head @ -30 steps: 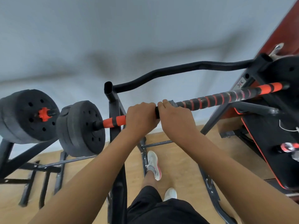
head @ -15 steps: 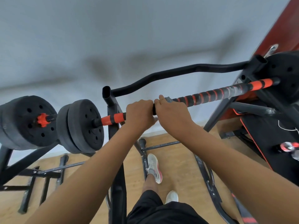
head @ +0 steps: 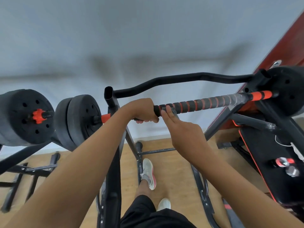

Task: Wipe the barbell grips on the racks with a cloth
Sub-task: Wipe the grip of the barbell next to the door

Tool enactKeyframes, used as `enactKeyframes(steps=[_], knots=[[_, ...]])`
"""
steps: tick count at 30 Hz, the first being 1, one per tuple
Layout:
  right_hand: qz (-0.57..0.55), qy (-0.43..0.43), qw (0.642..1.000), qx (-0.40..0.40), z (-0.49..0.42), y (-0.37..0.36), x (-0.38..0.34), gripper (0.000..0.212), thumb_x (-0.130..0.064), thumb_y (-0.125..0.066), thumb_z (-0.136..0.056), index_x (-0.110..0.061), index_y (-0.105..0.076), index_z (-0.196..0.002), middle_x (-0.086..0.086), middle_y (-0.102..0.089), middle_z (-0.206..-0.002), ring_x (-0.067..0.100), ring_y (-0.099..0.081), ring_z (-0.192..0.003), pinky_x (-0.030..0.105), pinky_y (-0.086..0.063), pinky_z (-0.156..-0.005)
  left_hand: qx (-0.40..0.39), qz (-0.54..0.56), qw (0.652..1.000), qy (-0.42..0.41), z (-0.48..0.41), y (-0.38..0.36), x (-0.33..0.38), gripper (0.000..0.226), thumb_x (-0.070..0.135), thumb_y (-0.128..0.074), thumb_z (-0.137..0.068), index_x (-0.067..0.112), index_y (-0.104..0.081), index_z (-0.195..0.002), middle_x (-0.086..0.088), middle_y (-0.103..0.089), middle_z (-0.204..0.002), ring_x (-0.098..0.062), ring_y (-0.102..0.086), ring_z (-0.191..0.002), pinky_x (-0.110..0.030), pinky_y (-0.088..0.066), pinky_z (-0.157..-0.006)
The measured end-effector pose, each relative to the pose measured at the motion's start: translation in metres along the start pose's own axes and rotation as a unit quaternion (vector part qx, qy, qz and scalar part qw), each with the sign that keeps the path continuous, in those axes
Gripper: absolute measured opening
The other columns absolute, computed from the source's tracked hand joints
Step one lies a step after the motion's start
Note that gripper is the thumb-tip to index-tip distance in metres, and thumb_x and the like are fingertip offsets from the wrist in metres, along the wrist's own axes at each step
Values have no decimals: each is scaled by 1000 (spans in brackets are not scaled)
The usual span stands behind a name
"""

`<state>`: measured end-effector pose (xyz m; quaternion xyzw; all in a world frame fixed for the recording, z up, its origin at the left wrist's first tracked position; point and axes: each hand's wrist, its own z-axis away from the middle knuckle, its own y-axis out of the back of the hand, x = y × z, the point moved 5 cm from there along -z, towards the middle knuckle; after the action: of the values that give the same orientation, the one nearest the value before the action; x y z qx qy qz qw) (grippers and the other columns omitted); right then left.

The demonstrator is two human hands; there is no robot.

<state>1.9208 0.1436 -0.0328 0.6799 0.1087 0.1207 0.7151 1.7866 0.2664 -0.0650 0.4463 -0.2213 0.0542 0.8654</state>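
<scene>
**Grey cloth (head: 175,111) at the striped grip (head: 205,102) of a racked barbell (head: 259,95)**

Across the middle of the frame the barbell lies on a black rack (head: 112,100). Its black foam grip, ringed with orange bands, rises toward the right. The left hand (head: 143,111) is wrapped round the bar at the grip's left end, with the fingers curled under it and packed together. Close beside it, the right hand (head: 184,132) reaches up from below. Its fingers (head: 166,112) are straight and pressed side by side, with their tips against the grip. The small grey cloth shows as a scrap just right of those fingertips, against the lower side of the grip. The thumb is hidden, so I cannot tell whether it pinches the cloth.

Black weight plates (head: 79,119) sit on the bar's left end at centre left, and another plate (head: 287,91) sits at its right end near the right edge. At far left a second set of plates (head: 24,116) carries an orange collar (head: 38,116). A curved black bar (head: 181,79) spans the rack above the barbell. At lower right lies a black bench (head: 263,162) edged in red. At the bottom centre the person's shoes (head: 148,173) stand on the wooden floor (head: 177,178), with black shorts (head: 148,214) at the lower edge.
</scene>
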Motion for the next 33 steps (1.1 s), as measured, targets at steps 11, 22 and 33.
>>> enactKeyframes(steps=[11, 22, 33], knots=[[-222, -71, 967, 102, -23, 11, 33, 16, -34, -60, -99, -25, -56, -113, -7, -64, -98, 13, -63, -81, 34, -58, -74, 28, -17, 999, 5, -1, 1, -2, 28, 31, -80, -84, 17, -65, -102, -3, -65, -67, -16, -61, -51, -25, -52, -53], [-162, -86, 973, 141, -45, 12, 25, 19, -18, -64, -94, -19, -47, -104, -1, -60, -93, 19, -61, -67, 39, -60, -61, 91, -98, 991, 21, 4, 3, 0, 26, 42, -78, -84, 21, -64, -93, 0, -68, -66, -15, -69, -57, -28, -58, -62], [-87, -42, 991, 96, -85, 28, 15, 22, -22, -65, -93, -18, -50, -108, -2, -52, -86, 21, -60, -69, 32, -48, -63, 252, -211, 944, 12, 17, -8, 4, 25, 44, -64, -91, 22, -65, -79, 4, -59, -61, -14, -59, -54, -27, -51, -57]])
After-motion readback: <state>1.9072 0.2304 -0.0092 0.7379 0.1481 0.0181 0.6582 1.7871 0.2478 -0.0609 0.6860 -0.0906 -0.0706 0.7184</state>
